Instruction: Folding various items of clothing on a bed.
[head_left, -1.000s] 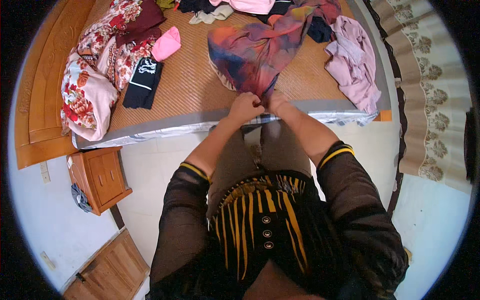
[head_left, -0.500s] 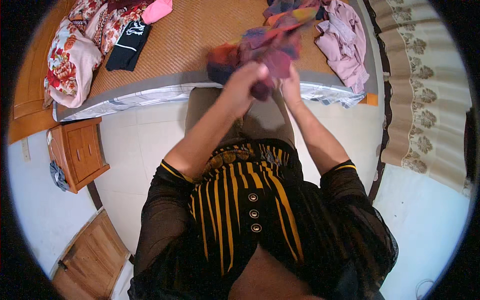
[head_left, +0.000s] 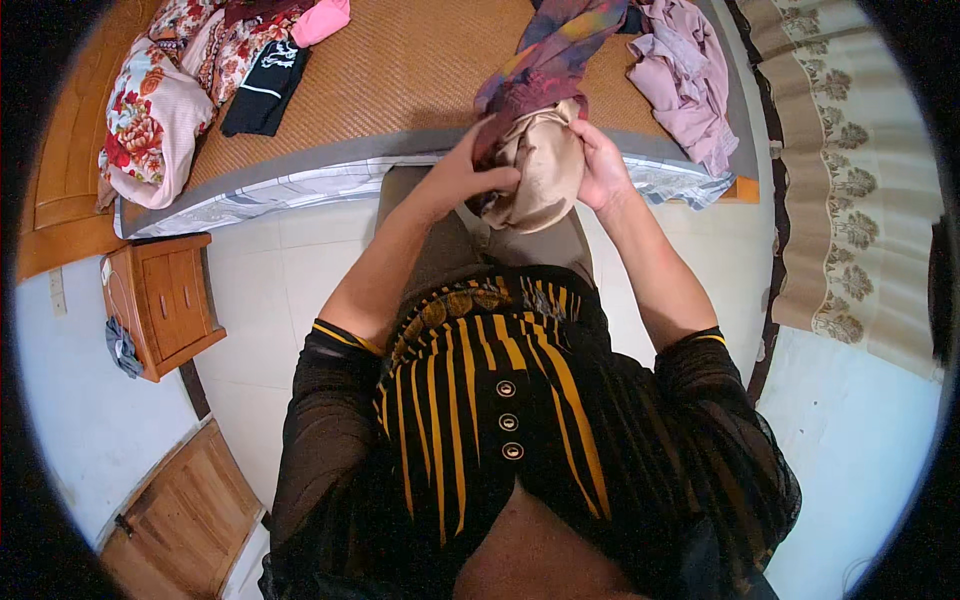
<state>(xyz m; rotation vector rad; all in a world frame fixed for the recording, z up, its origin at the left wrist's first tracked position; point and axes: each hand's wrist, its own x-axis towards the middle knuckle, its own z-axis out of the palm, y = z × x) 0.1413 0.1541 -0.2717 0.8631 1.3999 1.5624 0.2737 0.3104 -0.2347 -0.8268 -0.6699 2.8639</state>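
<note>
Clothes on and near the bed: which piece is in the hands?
The multicoloured garment with beige lining, bunched between left hand and right hand; the others lie untouched.

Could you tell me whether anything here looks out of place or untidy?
Nothing is damaged or spilled. Clothes lie loose on the bed, and the multicoloured garment bunched between the left hand and right hand shows its tan inside.

Illumination is even and moderately bright, with soft shadows only. Focus is sharp around the left hand and right hand. Beyond them, straight edges bow outward (fisheye distortion), ending in a black circular vignette.
</note>
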